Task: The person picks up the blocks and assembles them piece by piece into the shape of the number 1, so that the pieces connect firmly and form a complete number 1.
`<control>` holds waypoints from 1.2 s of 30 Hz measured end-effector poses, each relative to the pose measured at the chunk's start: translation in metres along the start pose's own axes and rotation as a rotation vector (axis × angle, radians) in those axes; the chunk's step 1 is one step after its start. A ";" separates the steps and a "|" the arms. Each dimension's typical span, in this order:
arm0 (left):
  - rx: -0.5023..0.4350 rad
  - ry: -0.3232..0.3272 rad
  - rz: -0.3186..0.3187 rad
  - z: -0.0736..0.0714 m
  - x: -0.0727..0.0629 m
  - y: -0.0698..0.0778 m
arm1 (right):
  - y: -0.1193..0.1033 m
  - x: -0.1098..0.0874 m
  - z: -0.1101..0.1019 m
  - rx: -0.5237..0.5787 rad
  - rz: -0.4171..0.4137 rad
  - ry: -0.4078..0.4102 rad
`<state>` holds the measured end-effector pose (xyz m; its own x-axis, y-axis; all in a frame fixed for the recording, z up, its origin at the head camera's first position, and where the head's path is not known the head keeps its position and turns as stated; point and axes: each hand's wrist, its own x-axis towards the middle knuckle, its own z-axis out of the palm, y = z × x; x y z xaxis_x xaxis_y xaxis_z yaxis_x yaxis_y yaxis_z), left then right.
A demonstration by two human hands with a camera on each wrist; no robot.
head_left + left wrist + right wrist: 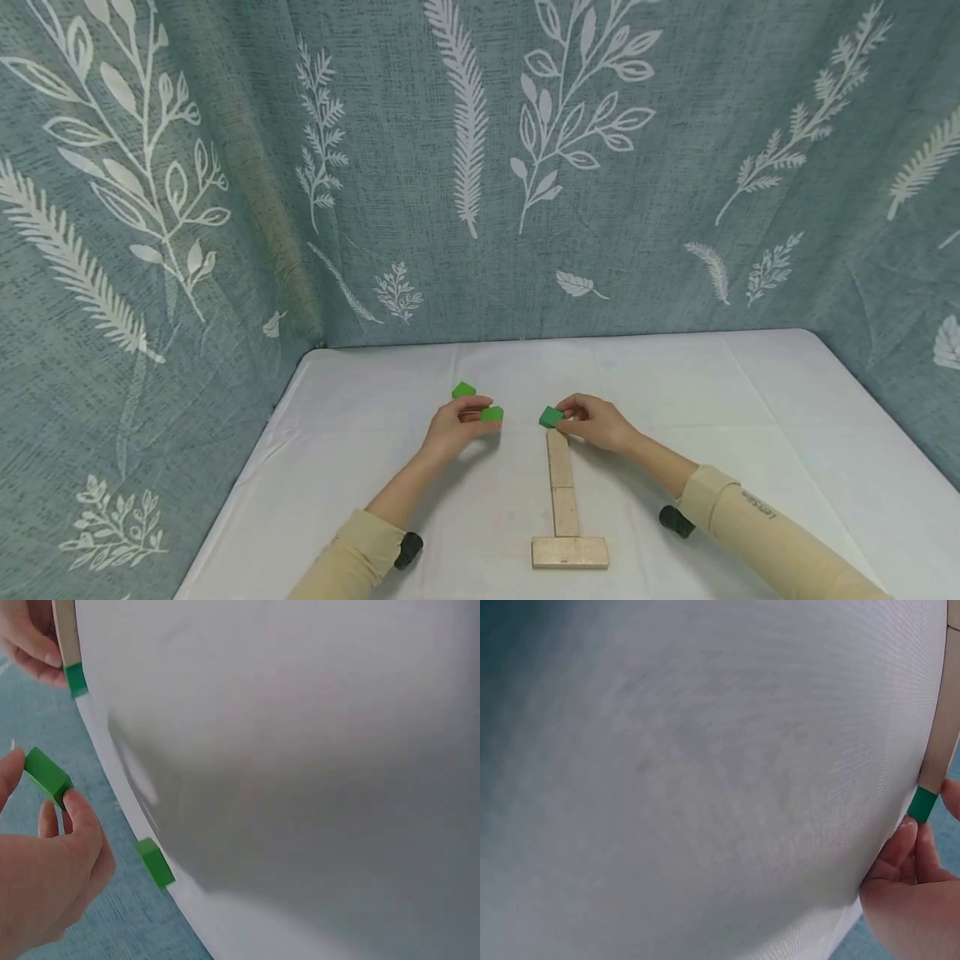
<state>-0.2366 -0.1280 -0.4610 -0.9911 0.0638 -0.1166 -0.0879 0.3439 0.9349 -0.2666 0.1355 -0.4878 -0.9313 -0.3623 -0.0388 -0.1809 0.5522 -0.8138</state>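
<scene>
My left hand (448, 432) pinches a light green block (492, 414) between thumb and fingers; in the left wrist view this block (48, 777) appears raised off the table. A second light green block (462, 389) lies just beyond that hand. With thumb and fingertips, my right hand (602, 425) holds a darker green block (551, 417) at the far end of a row of wooden blocks. The right wrist view shows the darker block (922, 805) against the end of a wooden block (939, 727).
Two narrow wooden blocks run end to end, the nearer one (566, 512) meeting a wider wooden block (570, 552) laid crosswise. A white cloth (750, 467) covers the table. Behind and beside it hangs a blue-green leaf-patterned curtain (405, 167).
</scene>
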 end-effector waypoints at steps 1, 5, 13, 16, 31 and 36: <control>0.006 -0.004 0.003 0.002 0.000 0.001 | 0.000 0.000 0.000 0.002 0.000 0.000; 0.019 -0.019 0.020 0.011 0.002 0.004 | 0.000 0.000 0.000 0.002 0.000 0.005; 0.036 -0.039 0.044 0.026 0.005 0.008 | -0.001 0.001 0.000 -0.004 0.009 0.006; 0.046 -0.044 0.051 0.031 0.007 0.007 | 0.000 0.001 0.001 0.000 0.007 0.006; 0.114 -0.085 0.076 0.048 0.012 0.007 | 0.000 0.002 0.000 0.003 0.019 0.007; 0.129 -0.103 0.088 0.051 0.014 0.007 | -0.001 0.001 -0.001 0.002 0.016 0.002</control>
<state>-0.2459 -0.0771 -0.4730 -0.9783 0.1925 -0.0763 0.0188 0.4492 0.8932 -0.2672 0.1353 -0.4860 -0.9346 -0.3522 -0.0507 -0.1656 0.5567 -0.8141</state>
